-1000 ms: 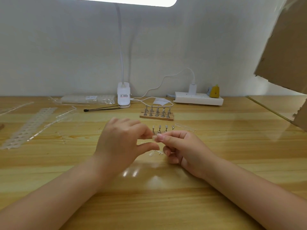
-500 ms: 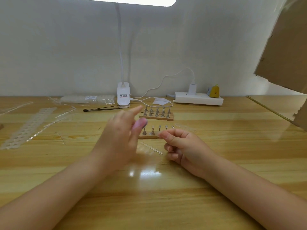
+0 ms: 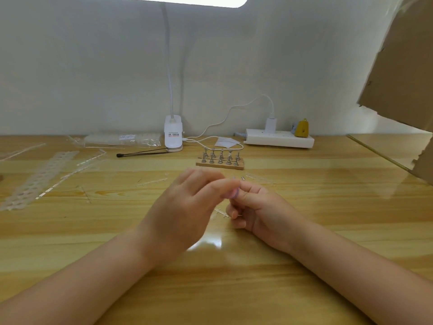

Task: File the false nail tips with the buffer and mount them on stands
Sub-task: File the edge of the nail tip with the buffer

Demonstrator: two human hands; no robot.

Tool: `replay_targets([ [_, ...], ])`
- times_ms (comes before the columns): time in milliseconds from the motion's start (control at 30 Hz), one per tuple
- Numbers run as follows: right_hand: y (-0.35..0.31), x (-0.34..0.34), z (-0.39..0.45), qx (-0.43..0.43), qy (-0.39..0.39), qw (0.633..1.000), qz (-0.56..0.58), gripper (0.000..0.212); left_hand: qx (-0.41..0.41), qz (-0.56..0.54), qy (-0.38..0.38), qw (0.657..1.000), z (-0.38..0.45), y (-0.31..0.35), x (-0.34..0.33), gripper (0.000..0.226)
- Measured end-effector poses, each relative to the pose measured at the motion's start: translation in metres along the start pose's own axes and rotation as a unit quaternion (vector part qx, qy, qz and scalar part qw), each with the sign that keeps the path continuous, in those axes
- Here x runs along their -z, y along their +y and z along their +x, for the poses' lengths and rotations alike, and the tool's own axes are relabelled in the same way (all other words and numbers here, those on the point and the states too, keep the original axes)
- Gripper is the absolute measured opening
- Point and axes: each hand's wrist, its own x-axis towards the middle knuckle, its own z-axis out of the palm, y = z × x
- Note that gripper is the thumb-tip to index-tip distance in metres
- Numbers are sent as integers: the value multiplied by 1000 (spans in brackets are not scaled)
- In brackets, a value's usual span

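1. Head view: both hands meet over the middle of the wooden counter [image 3: 304, 231], forearms coming in from the lower corners.
2. The left hand [image 3: 185, 207] is blurred. Its fingers [image 3: 222, 186] are bent toward the right hand, and a small lilac buffer [image 3: 233, 194] shows at their tips. How firmly they hold it I cannot tell.
3. The right hand [image 3: 260, 209] is curled, thumb and forefinger pressed together at the point where the buffer meets them. The nail tip itself is too small and blurred to make out between them.
4. Just below the fingers, a clear sprue [image 3: 221, 212] lies flat on the counter.
5. Just beyond the fingers, two small metal stand tops [image 3: 242, 178] peek out over the knuckles; the rest of that row is hidden by the hands.
6. Farther beyond, well apart from the hands, a wooden block [image 3: 220, 164] carries two rows of upright metal stands [image 3: 221, 157].
7. Left of the fingers lie more clear strips [image 3: 152, 182] and, well off to the left, a perforated tray strip [image 3: 39, 177].
8. At the back wall stand a white lamp base [image 3: 173, 136], a black stick [image 3: 143, 153] beside it, and a power strip [image 3: 278, 139] to the right.
9. A cardboard sheet [image 3: 403, 66] leans at the far right.
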Motion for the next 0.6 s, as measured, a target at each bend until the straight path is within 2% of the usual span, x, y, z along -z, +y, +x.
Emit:
replay_targets([
  [67, -1, 0, 0, -7, 9, 1000, 17, 11, 46, 29, -15, 998, -4, -9, 3, 26],
  [133, 0, -1, 0, -5, 14, 1000, 16, 11, 69, 8, 12, 997, -5, -10, 7, 25],
  [233, 0, -2, 0, 5, 6, 1000, 7, 9, 17, -45, 47, 998, 2, 3, 3, 21],
  [267, 0, -2, -1, 6, 5, 1000, 7, 8, 2, -39, 34, 999, 2, 6, 1, 21],
  [333, -1, -1, -1, 0, 15, 1000, 25, 8, 21, 3, 5, 1000, 0, 2, 1, 21],
  [433, -1, 0, 1, -8, 34, 999, 39, 11, 74, 36, 23, 996, -4, -8, 8, 20],
  [500, 0, -1, 1, -3, 28, 999, 24, 11, 43, 8, 52, 998, 0, -2, 7, 20],
  [600, 1, -1, 0, 4, 13, 1000, 14, 11, 1, 0, 38, 999, 2, 8, 0, 19],
])
